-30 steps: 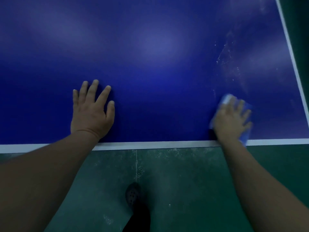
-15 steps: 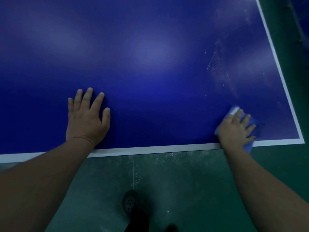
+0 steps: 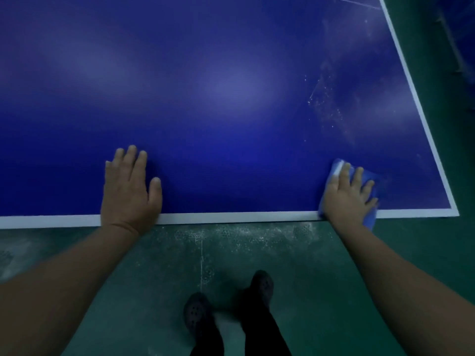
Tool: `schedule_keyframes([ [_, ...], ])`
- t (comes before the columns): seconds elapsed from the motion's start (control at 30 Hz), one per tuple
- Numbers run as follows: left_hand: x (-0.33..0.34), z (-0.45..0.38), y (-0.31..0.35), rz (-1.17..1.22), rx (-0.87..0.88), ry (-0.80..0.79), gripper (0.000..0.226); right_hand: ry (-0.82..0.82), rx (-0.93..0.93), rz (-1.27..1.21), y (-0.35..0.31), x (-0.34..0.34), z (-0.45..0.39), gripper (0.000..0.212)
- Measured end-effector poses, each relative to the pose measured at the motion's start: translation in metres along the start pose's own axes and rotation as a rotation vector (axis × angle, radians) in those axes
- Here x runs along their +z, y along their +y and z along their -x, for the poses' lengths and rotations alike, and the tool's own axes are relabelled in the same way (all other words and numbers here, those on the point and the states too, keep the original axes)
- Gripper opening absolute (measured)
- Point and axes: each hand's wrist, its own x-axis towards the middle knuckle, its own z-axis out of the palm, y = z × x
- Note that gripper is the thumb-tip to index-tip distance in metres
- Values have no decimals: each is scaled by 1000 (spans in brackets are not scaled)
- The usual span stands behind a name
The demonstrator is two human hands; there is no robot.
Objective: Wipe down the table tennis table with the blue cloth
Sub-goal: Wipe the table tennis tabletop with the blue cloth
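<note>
The dark blue table tennis table (image 3: 231, 124) fills the upper view, with a white line along its near edge and right edge. My right hand (image 3: 347, 196) presses flat on the blue cloth (image 3: 371, 217) at the near edge, close to the table's right corner; the cloth pokes out past my fingers and over the edge. My left hand (image 3: 128, 188) lies flat and empty on the table at the near edge, fingers spread. White dusty specks (image 3: 326, 104) mark the surface beyond the cloth.
Below the table edge lies a green floor (image 3: 257, 253) with pale scuffs. My two dark shoes (image 3: 198, 312) stand on it. More green floor runs along the table's right side.
My right hand has slid the cloth back toward the near edge near the right corner. The view has shifted so the corner and both feet show. My left hand stays planted.
</note>
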Motion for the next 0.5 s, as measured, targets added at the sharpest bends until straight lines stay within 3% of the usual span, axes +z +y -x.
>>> schedule_keyframes([
  [0.1, 11, 30, 13, -91, -12, 17, 70, 22, -329, 58, -79, 20, 18, 55],
  [0.17, 17, 36, 14, -180, -36, 14, 72, 22, -709, 141, -120, 37, 57, 54],
  [0.23, 19, 35, 13, -230, -42, 17, 72, -81, -1115, 204, -117, 45, 93, 52],
  [0.3, 19, 33, 12, -244, -24, 18, 71, -135, -1271, 289, -82, 31, 80, 51],
  [0.37, 20, 32, 11, -245, 4, 18, 69, -102, -1144, 416, -39, 10, 38, 59],
  [0.5, 20, 32, 10, -268, 34, 14, 66, -89, -486, 261, -7, -17, -23, 55],
])
